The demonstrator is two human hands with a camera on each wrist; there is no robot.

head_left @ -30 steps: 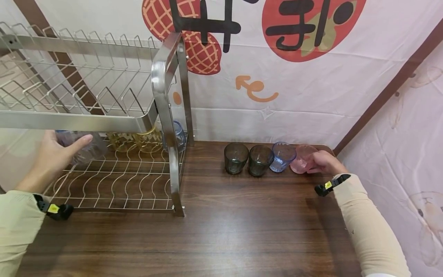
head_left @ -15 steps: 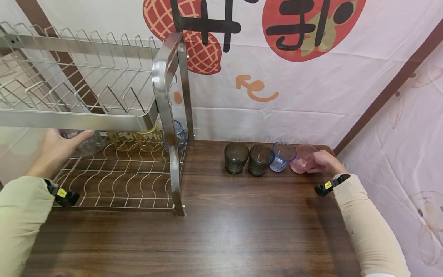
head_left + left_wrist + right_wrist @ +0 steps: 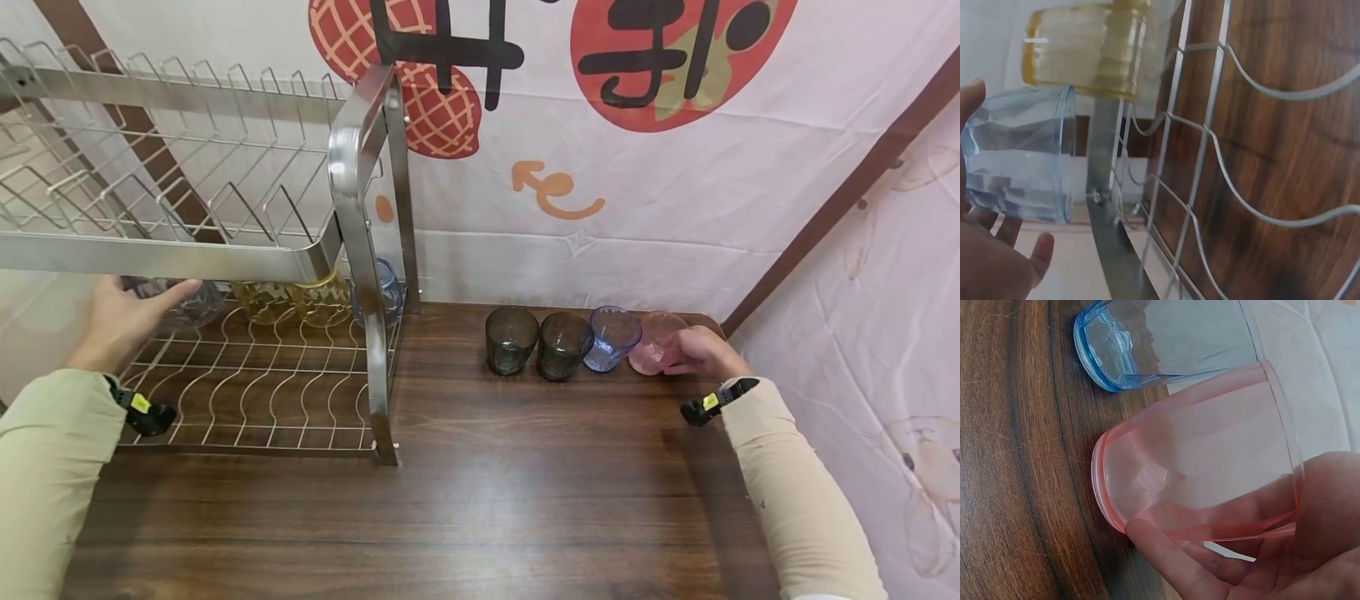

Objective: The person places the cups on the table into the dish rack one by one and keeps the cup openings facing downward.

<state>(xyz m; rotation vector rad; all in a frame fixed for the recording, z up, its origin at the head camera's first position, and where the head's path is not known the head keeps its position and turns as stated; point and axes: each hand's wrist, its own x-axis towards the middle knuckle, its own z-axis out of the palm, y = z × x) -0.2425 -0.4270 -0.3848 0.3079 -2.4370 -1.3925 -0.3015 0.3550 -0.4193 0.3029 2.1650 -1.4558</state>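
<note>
My left hand [image 3: 123, 321] holds a clear, bluish drinking glass [image 3: 1019, 150] under the upper tier of a metal dish rack [image 3: 187, 260]. In the left wrist view the thumb and fingers lie around the glass, and a gap shows between its ringed end and the rack wires. Beside it stands a yellow glass [image 3: 1085, 50]. On the far right, my right hand [image 3: 701, 348] grips a pink glass [image 3: 1197, 456] from its right side. The pink glass stands upright on the wooden table [image 3: 1016, 456], close to a blue glass [image 3: 1166, 344].
Two dark glasses [image 3: 512, 342] continue the row left of the blue one. Inside the lower tier are two yellow glasses [image 3: 324, 302] and a blue glass [image 3: 386, 292] by the rack's right post [image 3: 378, 350]. A printed cloth wall [image 3: 487, 267] rises behind.
My left hand has moved back and slightly inward with the clear glass, bringing it near the yellow glasses. The right hand and the pink glass have stayed in place.
</note>
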